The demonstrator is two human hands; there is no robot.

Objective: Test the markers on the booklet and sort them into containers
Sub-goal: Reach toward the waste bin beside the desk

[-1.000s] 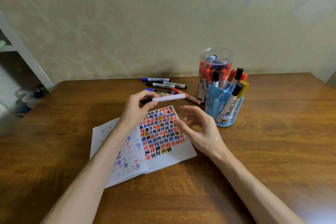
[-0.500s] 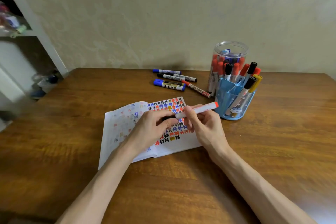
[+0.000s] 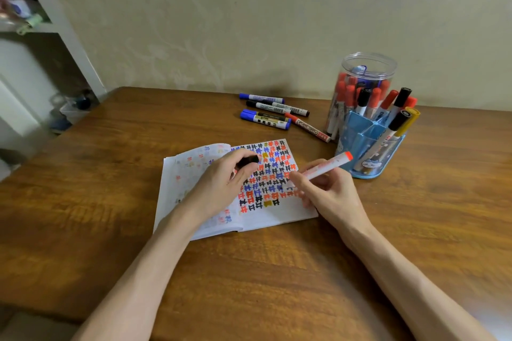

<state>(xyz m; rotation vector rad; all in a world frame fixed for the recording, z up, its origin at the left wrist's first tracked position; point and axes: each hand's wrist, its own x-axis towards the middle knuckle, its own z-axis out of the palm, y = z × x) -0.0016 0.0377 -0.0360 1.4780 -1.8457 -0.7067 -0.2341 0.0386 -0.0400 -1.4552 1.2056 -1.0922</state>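
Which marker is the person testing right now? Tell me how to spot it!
Find the open booklet in the middle of the wooden table, covered in coloured marks. The right hand above its right page holds a marker. It is the only one off the table and out of the containers, with a white barrel, an orange-red back end, and its tip pointed down at the paper.
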